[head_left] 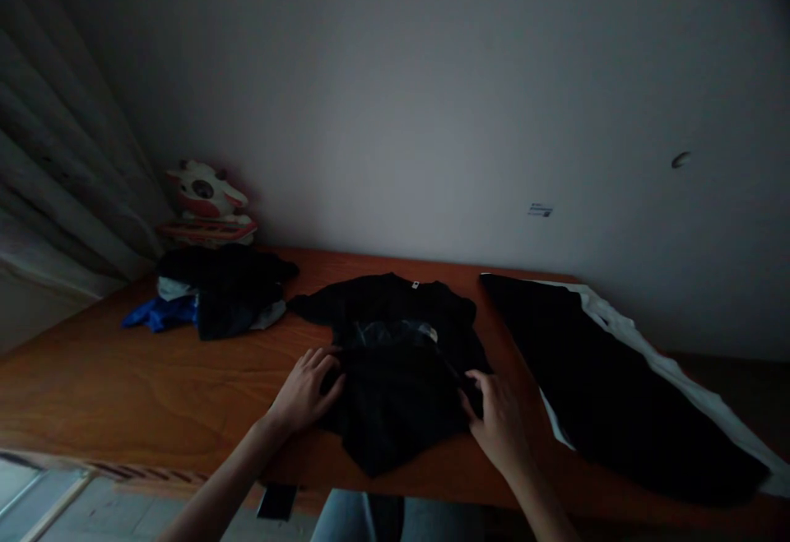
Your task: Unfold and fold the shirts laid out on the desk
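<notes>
Black shirt (395, 398), lower centre | apparently being folded | its sides touched by left hand (309, 390) and right hand (499, 423), fingers part-curled, grip cannot be told | even handling seemingly called for

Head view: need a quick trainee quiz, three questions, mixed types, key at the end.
1. True or false: a pale tag shows at the collar of the black shirt.

2. Multiple choice: what lies on the table just to the right of that shirt?
A. The cow-shaped toy
B. A black cloth over a white cloth
C. A bright blue cloth

3. Short answer: which garment are the left hand and the right hand both touching?

Key: 1. True. 2. B. 3. The black shirt.
</notes>
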A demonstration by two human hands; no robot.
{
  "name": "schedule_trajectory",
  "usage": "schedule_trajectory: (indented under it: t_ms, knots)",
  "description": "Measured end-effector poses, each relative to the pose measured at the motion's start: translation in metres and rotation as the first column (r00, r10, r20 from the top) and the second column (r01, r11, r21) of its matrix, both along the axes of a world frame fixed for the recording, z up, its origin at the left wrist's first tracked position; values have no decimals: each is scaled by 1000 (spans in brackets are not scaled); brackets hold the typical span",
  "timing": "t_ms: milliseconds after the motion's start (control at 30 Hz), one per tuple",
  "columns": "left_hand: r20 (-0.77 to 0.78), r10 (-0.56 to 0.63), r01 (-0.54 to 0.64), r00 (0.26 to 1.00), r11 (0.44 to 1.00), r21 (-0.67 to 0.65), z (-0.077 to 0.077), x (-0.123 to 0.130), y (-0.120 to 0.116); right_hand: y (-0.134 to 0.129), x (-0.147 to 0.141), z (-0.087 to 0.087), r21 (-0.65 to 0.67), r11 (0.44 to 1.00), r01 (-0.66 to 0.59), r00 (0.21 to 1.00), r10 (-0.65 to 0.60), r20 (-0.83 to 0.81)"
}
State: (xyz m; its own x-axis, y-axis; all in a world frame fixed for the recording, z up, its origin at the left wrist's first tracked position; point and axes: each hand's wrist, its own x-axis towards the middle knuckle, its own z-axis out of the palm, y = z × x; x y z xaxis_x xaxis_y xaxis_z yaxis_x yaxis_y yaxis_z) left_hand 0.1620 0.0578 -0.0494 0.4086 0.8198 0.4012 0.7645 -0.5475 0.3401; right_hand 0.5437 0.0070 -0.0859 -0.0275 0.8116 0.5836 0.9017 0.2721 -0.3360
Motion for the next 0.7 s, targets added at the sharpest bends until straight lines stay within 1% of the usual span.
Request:
schedule_trajectory:
  t_ms: [67,200,333,433,500,533,600,667,700]
  knots:
    - [41,18,-17,999,999,-29,-1,-2,2,1,-4,-4,-7,1000,27,999,-27,20]
    - [117,59,-52,991,997,-56,-1,-4,3,4,-3,-5,-27,998,58,995,-56,85]
    - [155,73,-63,985,996,-69,-1,-2,1,2,-2,-4,-32,997,71,995,-69,76]
    - [206,95,-70,974,989,-130,2,-4,7,1,-1,3,-85,995,52,999,-51,10]
    - [236,187,-130,954,963,-237,6,-8,17,4,0,14,-151,988,45,998,-52,-45]
    - [222,248,-174,943,936,-307,8,-10,24,8,0,20,-168,984,60,996,-71,-60]
    - [112,348,-272,931,863,-426,13,-12,40,19,-2,33,-148,981,126,990,-133,-42]
    - [-55,381,-360,923,807,-469,18,-9,56,35,-7,42,-90,975,205,979,-204,23]
    - [-130,378,-394,916,794,-463,20,-7,62,43,-10,45,-75,970,232,972,-228,60]
